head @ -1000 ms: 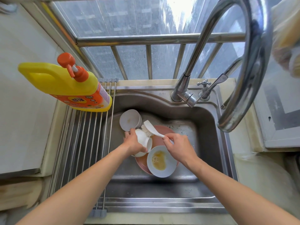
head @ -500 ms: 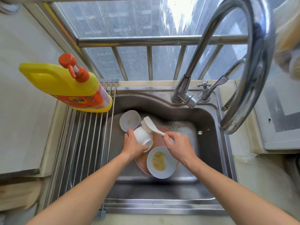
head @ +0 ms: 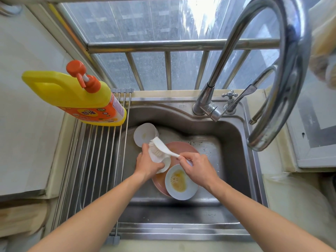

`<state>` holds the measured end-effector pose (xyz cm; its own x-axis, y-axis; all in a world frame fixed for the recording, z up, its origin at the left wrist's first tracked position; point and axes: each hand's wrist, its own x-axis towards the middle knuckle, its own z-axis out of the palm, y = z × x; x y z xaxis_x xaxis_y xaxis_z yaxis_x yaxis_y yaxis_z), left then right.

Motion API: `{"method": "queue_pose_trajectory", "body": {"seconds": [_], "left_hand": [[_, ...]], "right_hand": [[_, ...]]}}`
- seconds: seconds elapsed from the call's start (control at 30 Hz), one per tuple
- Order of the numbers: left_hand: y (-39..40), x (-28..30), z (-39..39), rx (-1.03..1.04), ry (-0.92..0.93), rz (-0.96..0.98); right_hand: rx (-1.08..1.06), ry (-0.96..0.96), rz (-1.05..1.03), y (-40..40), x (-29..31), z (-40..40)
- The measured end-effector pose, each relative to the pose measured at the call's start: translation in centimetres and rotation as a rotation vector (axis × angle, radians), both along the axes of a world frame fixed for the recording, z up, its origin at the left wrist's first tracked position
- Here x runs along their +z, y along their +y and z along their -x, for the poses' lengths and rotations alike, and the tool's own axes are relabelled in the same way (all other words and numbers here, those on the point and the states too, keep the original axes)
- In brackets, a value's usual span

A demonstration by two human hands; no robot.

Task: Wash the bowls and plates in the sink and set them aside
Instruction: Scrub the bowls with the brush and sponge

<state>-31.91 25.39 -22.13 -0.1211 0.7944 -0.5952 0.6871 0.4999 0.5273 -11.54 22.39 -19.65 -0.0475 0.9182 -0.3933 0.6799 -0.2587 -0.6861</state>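
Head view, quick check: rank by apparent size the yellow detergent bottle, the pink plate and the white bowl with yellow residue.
1. yellow detergent bottle, though it is nearer the camera, which inflates it.
2. pink plate, partly covered, so its full extent is hidden.
3. white bowl with yellow residue, resting on that plate.

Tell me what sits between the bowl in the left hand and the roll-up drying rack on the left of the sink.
Nothing visible blocks it. The left hand holds the white bowl right beside the drying rack, whose near bars lie bare. The yellow detergent bottle stands only on the rack's far end.
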Motion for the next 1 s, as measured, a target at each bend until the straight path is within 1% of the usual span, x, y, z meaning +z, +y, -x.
{"method": "queue_pose_trajectory", "body": {"seconds": [0.07, 0.17, 0.33, 0.37, 0.43, 0.47, 0.5, 0.63, 0.67, 0.77, 0.8, 0.87, 0.9, 0.97, 1.0], "left_hand": [[-0.2, 0.0, -0.3, 0.012, -0.009, -0.018], [-0.5, -0.1, -0.6, 0.021, -0.013, 0.002], [-0.1, 0.0, 0.3, -0.032, -0.007, 0.047], [0.0, 0.0, 0.4, -0.040, -0.007, 0.054], [0.1, 0.0, 0.6, -0.060, -0.008, 0.058], [0.1, -0.1, 0.5, -0.063, -0.014, 0.052], [0.1, -0.2, 0.5, -0.058, -0.020, 0.050], [0.0, -0.5, 0.6, 0.018, -0.055, 0.043], [-0.1, -0.6, 0.6, 0.033, -0.059, 0.041], [-0.4, -0.9, 0.6, 0.052, -0.056, 0.047], [-0.5, -1.0, 0.5, 0.045, -0.049, 0.056], [-0.7, -1.0, 0.4, 0.026, -0.007, 0.101], [-0.7, -1.0, 0.3, 0.009, 0.043, 0.138], [-0.3, -0.9, 0.5, -0.083, 0.220, 0.178], [0.0, -0.8, 0.5, -0.142, 0.289, 0.159]], "right_hand": [[-0.024, 0.012, 0.004, 0.0, -0.1, 0.2], [-0.137, -0.088, 0.047, 0.5, -0.5, 0.1], [0.000, 0.036, 0.026, 0.1, 0.5, 0.0], [-0.025, 0.016, 0.027, 0.0, 0.4, 0.0], [-0.115, -0.091, 0.071, 0.1, 0.1, 0.0], [-0.125, -0.144, 0.083, 0.1, 0.0, 0.0], [-0.114, -0.157, 0.074, 0.0, -0.1, 0.1], [-0.022, 0.047, 0.063, -0.3, 0.9, 0.1], [-0.015, 0.062, 0.075, -0.3, 0.9, 0.0], [-0.130, -0.018, 0.100, 0.1, 0.2, -0.3], [-0.140, -0.042, 0.101, 0.2, 0.0, -0.3], [-0.114, -0.021, 0.092, 0.2, 0.0, -0.2], [-0.096, -0.002, 0.086, 0.3, 0.2, -0.1], [-0.063, 0.001, 0.068, 0.3, 0.4, -0.1], [-0.050, -0.012, 0.060, 0.3, 0.4, -0.2]]}}
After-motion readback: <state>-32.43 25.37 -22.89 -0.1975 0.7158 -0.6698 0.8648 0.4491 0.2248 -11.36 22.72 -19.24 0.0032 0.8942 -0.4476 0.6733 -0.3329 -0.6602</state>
